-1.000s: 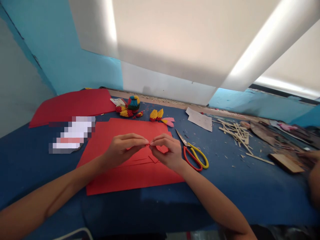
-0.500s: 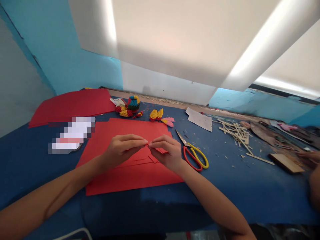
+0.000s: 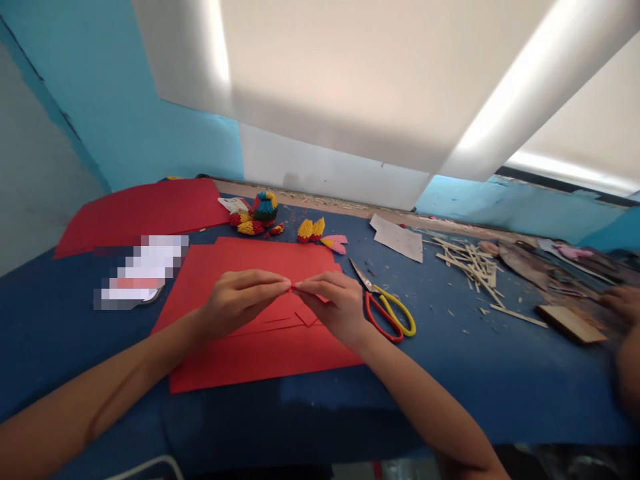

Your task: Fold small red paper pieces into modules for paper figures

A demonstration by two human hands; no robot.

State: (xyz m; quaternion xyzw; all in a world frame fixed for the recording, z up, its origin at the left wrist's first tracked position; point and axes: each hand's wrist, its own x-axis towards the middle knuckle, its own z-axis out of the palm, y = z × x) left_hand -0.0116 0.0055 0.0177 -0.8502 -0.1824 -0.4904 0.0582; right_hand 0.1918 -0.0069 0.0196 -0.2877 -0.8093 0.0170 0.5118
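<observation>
the left hand (image 3: pixel 241 297) has its thumb and fingertips pinched together on a small red scrap (image 3: pixel 291 288), and the right hand (image 3: pixel 334 303) pinches it from the other side (the tips hide most of it, so its shape is hard to tell). the scrap sits between the two hands, above the red sheets (image 3: pixel 210 363). a cut piece (image 3: pixel 305 317) lies on those sheets near the right hand. just beside that hand are the scissors (image 3: pixel 393 315), handles red and yellow. farther right lie sticks (image 3: pixel 473 267), a block (image 3: pixel 574 325) and a co-worker's hand (image 3: pixel 621 301).
</observation>
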